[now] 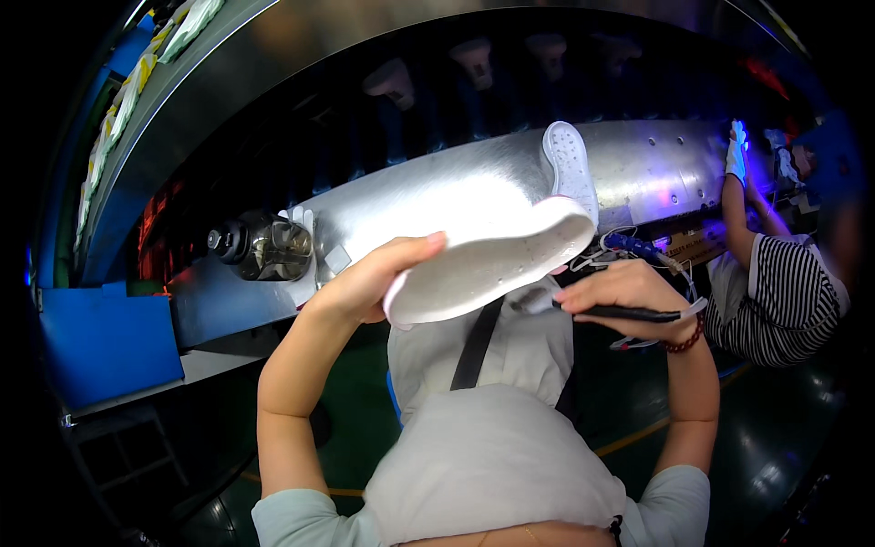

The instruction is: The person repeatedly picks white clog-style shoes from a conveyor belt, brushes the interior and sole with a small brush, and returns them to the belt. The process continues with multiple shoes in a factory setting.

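Observation:
My left hand (360, 281) is closed on one end of a white shoe sole (488, 273), thumb over its rim. The sole is tilted so that its hollow inner side and raised rim face me. My right hand (631, 290) grips a brush (629, 314) by its black handle. A pale, blurred brush head points left, just below the sole's edge; whether they touch I cannot tell. White tubing shows at the handle's rear end. Beyond the held sole, a second white sole (570, 162) with small dotted marks lies on the metal bench (392, 205).
A dark, see-through bottle (273, 246) stands at the bench's left, beside white pieces. Several shoe parts (474, 64) hang in the dark space behind. Coiled cables (629, 244) lie near my right hand. A co-worker in stripes (775, 292) sits at right, wearing a white glove (736, 155).

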### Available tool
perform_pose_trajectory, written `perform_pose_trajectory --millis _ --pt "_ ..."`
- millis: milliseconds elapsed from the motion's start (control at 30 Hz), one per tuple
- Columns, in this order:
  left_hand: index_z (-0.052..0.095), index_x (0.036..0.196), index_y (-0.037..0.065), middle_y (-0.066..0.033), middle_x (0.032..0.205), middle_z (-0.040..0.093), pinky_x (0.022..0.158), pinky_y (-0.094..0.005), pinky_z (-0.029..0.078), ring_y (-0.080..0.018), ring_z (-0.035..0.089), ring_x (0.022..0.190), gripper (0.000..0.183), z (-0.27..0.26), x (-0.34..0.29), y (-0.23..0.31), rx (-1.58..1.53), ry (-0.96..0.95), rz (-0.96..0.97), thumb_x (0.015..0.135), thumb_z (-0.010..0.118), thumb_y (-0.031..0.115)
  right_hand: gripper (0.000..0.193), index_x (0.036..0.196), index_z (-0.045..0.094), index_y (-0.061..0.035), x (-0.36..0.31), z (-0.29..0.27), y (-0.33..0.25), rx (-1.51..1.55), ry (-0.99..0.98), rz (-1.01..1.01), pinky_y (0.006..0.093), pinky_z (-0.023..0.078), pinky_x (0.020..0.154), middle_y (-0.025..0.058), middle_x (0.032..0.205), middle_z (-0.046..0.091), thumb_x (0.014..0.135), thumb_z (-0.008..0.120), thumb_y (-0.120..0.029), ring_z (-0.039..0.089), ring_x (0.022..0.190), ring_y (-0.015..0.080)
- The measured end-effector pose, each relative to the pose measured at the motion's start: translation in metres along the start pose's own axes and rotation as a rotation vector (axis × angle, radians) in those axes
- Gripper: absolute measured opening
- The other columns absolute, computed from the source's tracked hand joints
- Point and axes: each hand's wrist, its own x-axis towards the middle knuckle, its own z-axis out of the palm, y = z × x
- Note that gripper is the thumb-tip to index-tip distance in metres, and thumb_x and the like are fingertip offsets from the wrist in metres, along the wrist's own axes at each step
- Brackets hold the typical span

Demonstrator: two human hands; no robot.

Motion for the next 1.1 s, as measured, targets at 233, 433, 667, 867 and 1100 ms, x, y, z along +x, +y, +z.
perform_pose_trajectory --millis 233,433,667,867,1100 --pt "0.048 0.102 -0.006 -0.0197 0.090 0.054 0.058 -0.0262 0.047 -0.0200 0.057 0.074 0.052 -0.007 -0.006 -0.002 -0.087 -0.017 0.108 0.078 0.046 0.040 0.017 0.079 0.059 -0.0013 -0.006 0.004 0.017 0.195 0.259 0.016 0.0274 0.046 0.072 0.0117 0.088 0.061 0.063 0.065 0.000 0.059 0.080 0.0203" --pt "0.049 0.100 -0.007 -0.0176 0.086 0.056 0.057 -0.0252 0.046 -0.0178 0.057 0.070 0.049 -0.008 -0.010 0.000 -0.139 -0.021 0.153 0.080 0.043 0.037 0.019 0.081 0.059 -0.0014 -0.007 -0.005 0.014 0.266 0.374 -0.016 0.0268 0.046 0.071 0.0124 0.088 0.060 0.063 0.065 0.002 0.058 0.083 0.0194" --pt "0.051 0.098 -0.006 -0.0146 0.087 0.056 0.059 -0.0229 0.044 -0.0144 0.055 0.073 0.046 -0.008 0.004 -0.009 -0.144 0.026 0.221 0.081 0.044 0.036 0.014 0.084 0.058 0.0004 -0.001 0.001 0.008 0.637 0.257 0.227 0.0226 0.045 0.068 0.0075 0.082 0.061 0.072 0.059 -0.005 0.057 0.076 0.0121" --pt "0.047 0.105 -0.004 -0.0049 0.079 0.054 0.040 -0.0163 0.032 -0.0041 0.044 0.054 0.045 0.017 0.034 -0.025 -0.037 0.035 0.297 0.082 0.042 0.033 0.018 0.075 0.054 0.0034 0.057 0.039 -0.008 0.709 0.653 0.429 0.0183 0.046 0.052 0.0063 0.065 0.057 0.079 0.052 -0.014 0.056 0.056 0.0087" --pt "0.041 0.113 -0.002 -0.0056 0.093 0.049 0.064 -0.0206 0.032 -0.0085 0.042 0.076 0.044 0.018 0.043 -0.038 0.084 0.103 0.346 0.083 0.041 0.030 0.025 0.066 0.053 0.0030 0.077 0.041 0.007 0.730 0.699 0.568 0.0182 0.045 0.040 0.0083 0.057 0.055 0.080 0.049 -0.017 0.054 0.043 0.0106"
